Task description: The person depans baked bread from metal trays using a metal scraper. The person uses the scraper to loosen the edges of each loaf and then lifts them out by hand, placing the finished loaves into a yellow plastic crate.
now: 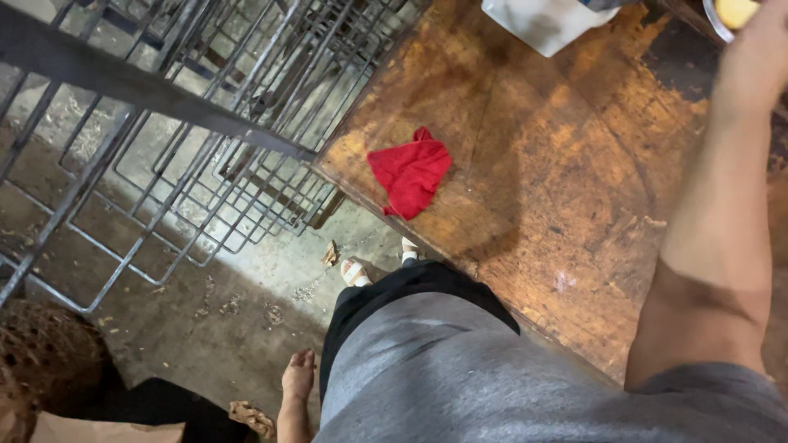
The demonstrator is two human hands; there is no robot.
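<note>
Worn wooden tabletop (566, 189), orange-brown and blotched with dark stains, fills the right half of the view, and everything the right arm deals with sits at its far end. Next in size is the stack of grey metal wire racks (189, 148) on the left, their bars crossing over a dirty concrete floor (246, 287) scattered with crumbs and scraps. The person's own grey shirt and black trousers take up the bottom middle, with two pale sandalled feet showing just beyond the trouser hem, close to the table's near edge.

The right hand (759, 49) reaches up along the right border to the top corner, where it meets the rim of a metal bowl (716, 20) holding something yellow (only a sliver of each shows). The hand is cut off by the frame edge, so whether its fingers are curled, spread or gripping the bowl cannot be told.

The left hand (299, 373) hangs low beside the left hip, over the floor, fingers loosely curled downward and holding nothing.

A white plastic bag (546, 20) lies at the table's far edge, near the bowl but apart from it. A crumpled red cloth (410, 172) rests on the tabletop near its left edge, well apart from both hands. Smallest, a brown scrap lies on the floor just beside the feet.
</note>
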